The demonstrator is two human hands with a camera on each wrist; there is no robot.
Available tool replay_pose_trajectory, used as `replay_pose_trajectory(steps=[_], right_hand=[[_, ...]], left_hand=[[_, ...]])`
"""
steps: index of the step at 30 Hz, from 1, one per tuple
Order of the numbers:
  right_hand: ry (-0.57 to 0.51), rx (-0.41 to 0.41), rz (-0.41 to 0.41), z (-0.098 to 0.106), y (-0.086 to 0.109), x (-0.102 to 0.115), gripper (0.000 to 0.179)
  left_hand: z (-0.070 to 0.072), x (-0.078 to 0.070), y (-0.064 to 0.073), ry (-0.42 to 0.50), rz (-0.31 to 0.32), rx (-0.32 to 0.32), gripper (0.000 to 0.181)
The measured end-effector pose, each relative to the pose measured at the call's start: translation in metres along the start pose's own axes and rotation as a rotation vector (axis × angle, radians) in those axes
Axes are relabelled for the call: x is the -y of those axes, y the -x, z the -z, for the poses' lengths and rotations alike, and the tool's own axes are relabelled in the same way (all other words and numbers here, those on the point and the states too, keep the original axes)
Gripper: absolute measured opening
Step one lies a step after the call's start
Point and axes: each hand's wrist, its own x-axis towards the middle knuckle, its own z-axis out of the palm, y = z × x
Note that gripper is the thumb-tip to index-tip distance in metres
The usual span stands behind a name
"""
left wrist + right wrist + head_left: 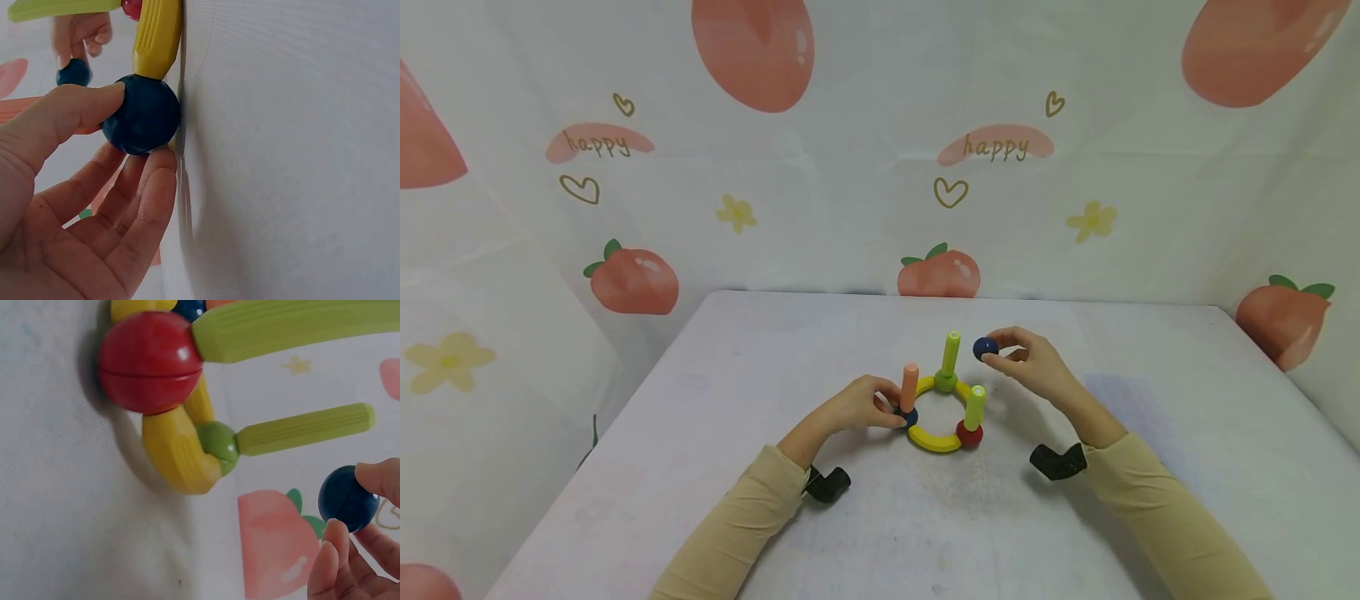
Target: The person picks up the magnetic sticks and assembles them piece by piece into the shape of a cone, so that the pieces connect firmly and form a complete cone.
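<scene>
My left hand (863, 404) pinches a dark blue ball (141, 115) at the left of a yellow ring (934, 440) lying on the table. From that ball an orange rod (910, 387) stands up. A green ball (945, 382) at the ring's back and a red ball (150, 362) at its front right each carry an upright light green rod (951, 354). Above the table, behind and to the right of the ring, my right hand (1028, 362) holds a loose dark blue ball (348, 499) between thumb and fingers, apart from the rods.
The white table (760, 358) stretches around the ring, its far edge against a cloth backdrop (850, 183) printed with peaches. A black wrist device (1058, 462) sits below the right wrist, and another black device (829, 485) below the left.
</scene>
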Motion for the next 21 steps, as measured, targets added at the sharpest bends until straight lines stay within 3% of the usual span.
replay_pose_trajectory(steps=[10,21], right_hand=[[-0.055,-0.068,0.088,0.005,0.000,0.022,0.042],[-0.069,-0.049,0.146,0.003,-0.002,0.045,0.041]], left_hand=[[0.000,0.001,0.000,-0.003,0.008,-0.009,0.034],[0.000,0.000,0.001,0.008,0.000,-0.009,0.033]])
